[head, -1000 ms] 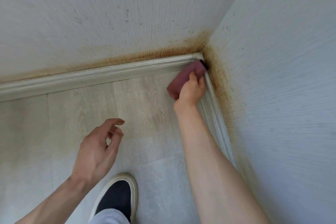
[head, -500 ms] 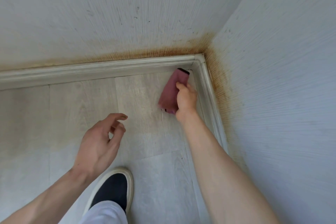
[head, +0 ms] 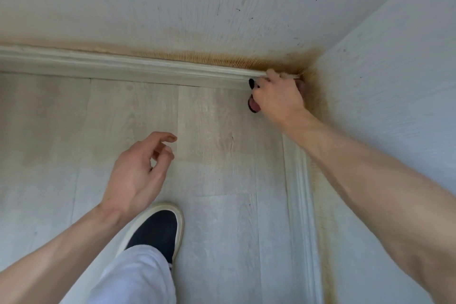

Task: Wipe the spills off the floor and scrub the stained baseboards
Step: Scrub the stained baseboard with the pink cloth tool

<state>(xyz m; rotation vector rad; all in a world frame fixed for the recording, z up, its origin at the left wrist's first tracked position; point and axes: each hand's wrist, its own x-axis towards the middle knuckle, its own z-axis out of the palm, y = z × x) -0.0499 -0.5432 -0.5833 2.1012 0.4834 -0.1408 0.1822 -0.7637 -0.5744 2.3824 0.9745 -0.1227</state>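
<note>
Since the earlier frames, the right hand (head: 277,97) has gone from the floor just below the corner up onto the baseboard (head: 148,70) in the upper right of the frame, and the pink cloth (head: 254,107), then spread out in plain sight, now shows only as a small fold at the hand's left edge. The fingers are curled round the cloth and press it against the moulding where the two baseboards meet, just beside the orange-brown stain (head: 222,58) that runs along the wall above the trim and down the right-hand wall.

The left hand (head: 138,170) hovers over the floor (head: 209,155) in the centre of the frame, fingers loosely curled and holding nothing, above a dark shoe (head: 155,232) at lower centre.

To scrub well here, the person would likely do best to keep the cloth bunched for firm pressure, work short strokes along the top ledge and the grooves of the moulding, and push a fold right into the corner joint. Turning to a clean face of the cloth should avoid smearing grime back onto the pale trim.
</note>
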